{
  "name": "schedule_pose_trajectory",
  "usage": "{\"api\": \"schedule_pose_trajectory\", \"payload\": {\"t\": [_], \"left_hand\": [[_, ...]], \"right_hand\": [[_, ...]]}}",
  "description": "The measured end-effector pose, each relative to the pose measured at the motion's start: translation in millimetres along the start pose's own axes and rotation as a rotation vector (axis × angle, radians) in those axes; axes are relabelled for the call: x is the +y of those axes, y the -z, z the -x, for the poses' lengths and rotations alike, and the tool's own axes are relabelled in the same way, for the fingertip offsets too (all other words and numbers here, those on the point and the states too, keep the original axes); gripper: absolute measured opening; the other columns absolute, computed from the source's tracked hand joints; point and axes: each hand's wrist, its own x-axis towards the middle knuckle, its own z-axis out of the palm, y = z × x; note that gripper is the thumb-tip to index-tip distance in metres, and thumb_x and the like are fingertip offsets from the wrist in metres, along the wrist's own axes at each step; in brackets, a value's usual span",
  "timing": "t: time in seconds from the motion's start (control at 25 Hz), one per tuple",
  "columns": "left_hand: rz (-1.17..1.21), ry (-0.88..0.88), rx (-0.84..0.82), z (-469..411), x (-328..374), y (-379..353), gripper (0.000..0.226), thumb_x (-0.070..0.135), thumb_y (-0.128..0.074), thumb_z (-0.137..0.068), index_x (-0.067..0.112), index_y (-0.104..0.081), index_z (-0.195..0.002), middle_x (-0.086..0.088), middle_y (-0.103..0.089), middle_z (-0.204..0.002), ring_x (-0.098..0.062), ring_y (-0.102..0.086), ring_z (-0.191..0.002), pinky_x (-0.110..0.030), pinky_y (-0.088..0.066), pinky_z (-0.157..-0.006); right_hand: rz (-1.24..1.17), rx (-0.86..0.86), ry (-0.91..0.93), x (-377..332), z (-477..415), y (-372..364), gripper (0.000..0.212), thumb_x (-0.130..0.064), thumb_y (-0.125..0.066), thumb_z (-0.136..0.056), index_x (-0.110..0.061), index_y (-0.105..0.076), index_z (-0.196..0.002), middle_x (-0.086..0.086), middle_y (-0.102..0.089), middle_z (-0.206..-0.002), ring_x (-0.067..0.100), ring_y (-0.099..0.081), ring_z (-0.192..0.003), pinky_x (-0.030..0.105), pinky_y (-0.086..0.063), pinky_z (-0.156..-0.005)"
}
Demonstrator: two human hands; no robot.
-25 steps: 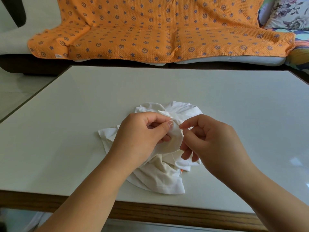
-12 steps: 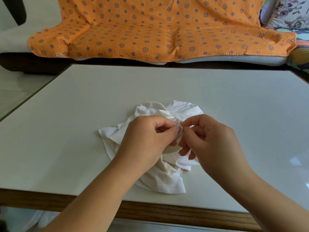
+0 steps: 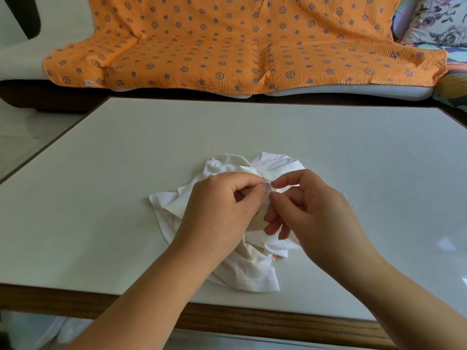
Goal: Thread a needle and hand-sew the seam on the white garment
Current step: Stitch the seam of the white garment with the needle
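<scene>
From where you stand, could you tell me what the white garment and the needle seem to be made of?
The white garment looks like soft matte knit, probably cotton jersey: it crumples in limp folds. The needle looks like thin metal, a dark straight sliver with a slight glint; too small to be sure.

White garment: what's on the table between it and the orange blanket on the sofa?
Nothing. In the head view, the table is bare from the white garment to its far edge, before the orange blanket.

No readable text, brand or number shows anywhere. The orange cover bears only star and wheel motifs; a small white tag at its near left edge is perhaps printed, but illegible.
</scene>
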Motion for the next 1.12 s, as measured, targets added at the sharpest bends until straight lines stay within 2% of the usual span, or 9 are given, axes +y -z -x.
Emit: {"api": "schedule_pose_trajectory", "payload": {"t": [0.16, 0.36, 0.6, 0.76, 1.0, 1.12], "left_hand": [[-0.048, -0.031, 0.025, 0, -2, -1, 0.014, 0.024, -0.066, -0.090, 0.024, -0.076, -0.081, 0.014, -0.067, -0.074, -0.008, -0.065, -0.071, -0.021, -0.050, -0.065], [-0.022, 0.018, 0.017, -2, -2, 0, 0.014, 0.026, -0.065, -0.091, 0.033, -0.076, -0.087, 0.026, -0.067, -0.073, 0.004, -0.065, -0.074, -0.006, -0.044, -0.066], [0.066, 0.103, -0.032, -4, -1, 3, 0.019, 0.027, -0.061, -0.095, 0.039, -0.070, -0.084, 0.016, -0.071, -0.072, 0.001, -0.068, -0.067, -0.012, -0.051, -0.066], [0.073, 0.116, -0.060, -3, 0, 4, 0.018, 0.028, -0.059, -0.095, 0.038, -0.070, -0.086, 0.015, -0.071, -0.073, 0.001, -0.067, -0.069, -0.015, -0.053, -0.069], [0.054, 0.102, -0.067, -3, -1, 5, 0.019, 0.027, -0.059, -0.095, 0.039, -0.070, -0.085, 0.015, -0.071, -0.073, 0.002, -0.067, -0.068, -0.011, -0.049, -0.065], [0.068, 0.109, -0.071, -2, 0, 5, 0.017, 0.027, -0.060, -0.095, 0.037, -0.072, -0.087, 0.014, -0.072, -0.074, 0.001, -0.068, -0.069, -0.013, -0.051, -0.067]], "right_hand": [[0.018, -0.060, -0.036, -4, -1, 6, 0.014, -0.010, -0.054, -0.095, -0.020, -0.062, -0.090, -0.002, -0.071, -0.062, 0.005, -0.060, -0.046, 0.008, -0.041, -0.048], [-0.017, -0.076, -0.031, -4, 1, 10, 0.024, -0.005, -0.052, -0.091, -0.024, -0.066, -0.095, 0.001, -0.071, -0.062, 0.010, -0.062, -0.048, 0.012, -0.045, -0.052], [-0.070, -0.105, -0.035, -6, 2, 12, 0.032, -0.001, -0.051, -0.089, -0.027, -0.069, -0.096, 0.005, -0.071, -0.063, 0.013, -0.062, -0.049, 0.015, -0.046, -0.052], [-0.079, -0.103, -0.035, -7, 2, 11, 0.031, -0.002, -0.052, -0.091, -0.027, -0.069, -0.096, 0.006, -0.071, -0.063, 0.011, -0.062, -0.047, 0.015, -0.046, -0.050], [-0.055, -0.086, -0.043, -7, 2, 10, 0.028, -0.003, -0.052, -0.091, -0.025, -0.069, -0.098, 0.004, -0.071, -0.062, 0.008, -0.060, -0.045, 0.013, -0.046, -0.050], [-0.043, -0.066, -0.038, -7, 3, 9, 0.028, -0.003, -0.052, -0.091, -0.024, -0.069, -0.096, 0.003, -0.070, -0.061, 0.007, -0.059, -0.044, 0.012, -0.045, -0.049]]}}
